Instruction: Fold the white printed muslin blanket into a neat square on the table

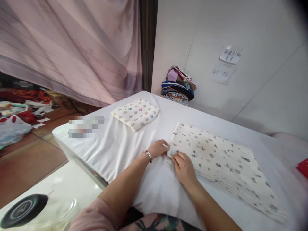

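A stack of cream printed cloths point(223, 163) lies flat on the white-covered table point(120, 150), stretching from the middle to the right. My left hand point(158, 148), with a bracelet at the wrist, pinches the near left corner of the stack. My right hand point(184, 166) rests on the same corner, its fingers curled and pressing the cloth's edge. The fingertips of both hands meet at that corner. A smaller folded cloth with a mushroom print point(135, 113) lies apart at the far left of the table.
A pile of folded colourful clothes point(179, 86) sits at the table's far corner by the white wall, which carries paper notes point(225, 65). Pink curtains hang at left above bags on the floor point(14, 118). A black round object point(22, 210) lies near left; something red point(303, 167) is at right.
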Demonstrator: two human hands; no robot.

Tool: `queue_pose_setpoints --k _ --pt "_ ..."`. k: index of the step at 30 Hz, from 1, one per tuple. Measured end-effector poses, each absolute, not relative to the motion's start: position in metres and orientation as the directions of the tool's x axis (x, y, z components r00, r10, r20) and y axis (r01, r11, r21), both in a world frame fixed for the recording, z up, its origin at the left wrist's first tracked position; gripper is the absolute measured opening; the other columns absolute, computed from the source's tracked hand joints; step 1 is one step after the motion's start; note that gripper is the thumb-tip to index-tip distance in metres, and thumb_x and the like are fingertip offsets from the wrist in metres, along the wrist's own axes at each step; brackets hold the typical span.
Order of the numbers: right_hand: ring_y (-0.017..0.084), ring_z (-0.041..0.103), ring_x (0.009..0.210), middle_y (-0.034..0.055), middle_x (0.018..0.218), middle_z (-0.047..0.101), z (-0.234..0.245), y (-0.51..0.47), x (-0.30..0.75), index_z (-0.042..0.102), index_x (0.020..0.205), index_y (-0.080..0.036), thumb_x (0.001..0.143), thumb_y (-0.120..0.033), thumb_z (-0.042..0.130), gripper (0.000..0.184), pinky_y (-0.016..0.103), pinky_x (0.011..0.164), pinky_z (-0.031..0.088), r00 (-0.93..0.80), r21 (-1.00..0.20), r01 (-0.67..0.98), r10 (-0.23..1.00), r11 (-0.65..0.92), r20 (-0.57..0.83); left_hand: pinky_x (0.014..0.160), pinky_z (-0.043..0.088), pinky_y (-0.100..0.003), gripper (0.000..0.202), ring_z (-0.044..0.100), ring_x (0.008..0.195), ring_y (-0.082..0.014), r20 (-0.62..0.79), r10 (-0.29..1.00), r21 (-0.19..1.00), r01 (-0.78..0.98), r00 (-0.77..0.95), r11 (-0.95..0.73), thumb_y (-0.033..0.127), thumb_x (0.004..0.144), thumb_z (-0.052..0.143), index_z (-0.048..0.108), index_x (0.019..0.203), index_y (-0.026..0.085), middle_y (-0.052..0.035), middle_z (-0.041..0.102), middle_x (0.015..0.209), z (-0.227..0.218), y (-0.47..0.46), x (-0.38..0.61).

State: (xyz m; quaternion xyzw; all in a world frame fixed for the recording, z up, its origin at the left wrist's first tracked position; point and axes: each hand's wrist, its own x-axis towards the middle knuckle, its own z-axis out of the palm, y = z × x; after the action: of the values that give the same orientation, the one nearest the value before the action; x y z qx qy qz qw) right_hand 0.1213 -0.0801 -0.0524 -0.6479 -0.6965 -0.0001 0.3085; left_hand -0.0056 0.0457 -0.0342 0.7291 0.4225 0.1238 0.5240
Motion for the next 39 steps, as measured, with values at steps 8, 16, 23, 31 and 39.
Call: queue_pose_setpoints --k 8,16,23,31,39 --pt "0.017 0.047 0.076 0.0042 0.077 0.052 -0.054 -0.083 0.12 0.053 0.077 -0.019 0.09 -0.018 0.034 0.024 0.03 0.069 0.036 0.016 -0.414 0.886 0.881 0.207 0.474 0.053 0.042 -0.022 0.013 0.057 0.054 -0.0134 -0.158 0.827 0.736 0.622 0.539 -0.265 0.021 0.073 0.047 0.059 0.079 0.019 0.0005 0.063 0.06 -0.039 0.043 -0.005" --pt "0.018 0.048 0.076 0.004 0.077 0.051 -0.055 -0.081 0.12 0.051 0.079 -0.019 0.089 -0.023 0.04 0.016 0.031 0.069 0.038 0.018 -0.374 0.909 0.878 0.185 0.478 0.067 0.043 -0.026 0.03 0.061 0.076 -0.0183 -0.077 0.852 0.674 0.657 0.519 -0.339 0.041 0.082 0.042 0.062 0.076 0.02 -0.004 0.067 0.075 -0.033 0.037 -0.002" --pt "0.019 0.05 0.082 0.0054 0.085 0.055 -0.052 -0.082 0.119 0.061 0.097 -0.02 0.084 -0.019 0.046 0.02 0.032 0.075 0.04 -0.037 -0.341 0.919 0.902 0.2 0.429 0.064 0.044 -0.024 0.028 0.062 0.077 -0.0169 -0.055 0.857 0.694 0.637 0.513 -0.336 0.042 0.078 0.049 0.06 0.093 0.021 -0.0019 0.067 0.083 -0.034 0.034 0.0" --pt "0.019 0.053 0.086 0.0041 0.086 0.059 -0.038 -0.089 0.129 0.066 0.091 -0.023 0.083 -0.017 0.044 0.025 0.03 0.076 0.044 -0.036 -0.539 0.818 0.952 0.203 0.304 0.071 0.044 -0.023 0.031 0.062 0.086 -0.0171 -0.07 0.875 0.701 0.648 0.479 -0.299 0.041 0.078 0.049 0.06 0.099 0.022 -0.0028 0.068 0.093 -0.032 0.044 0.016" --pt "0.021 0.055 0.089 0.0077 0.092 0.062 -0.038 -0.114 0.176 0.064 0.089 -0.02 0.087 -0.031 0.04 0.026 0.033 0.079 0.045 0.107 -0.608 0.784 0.937 0.126 0.332 0.075 0.044 -0.028 0.041 0.059 0.099 -0.0232 -0.148 0.916 0.637 0.744 0.372 -0.199 0.042 0.076 0.051 0.055 0.108 0.017 -0.0117 0.063 0.108 -0.022 0.073 0.064"
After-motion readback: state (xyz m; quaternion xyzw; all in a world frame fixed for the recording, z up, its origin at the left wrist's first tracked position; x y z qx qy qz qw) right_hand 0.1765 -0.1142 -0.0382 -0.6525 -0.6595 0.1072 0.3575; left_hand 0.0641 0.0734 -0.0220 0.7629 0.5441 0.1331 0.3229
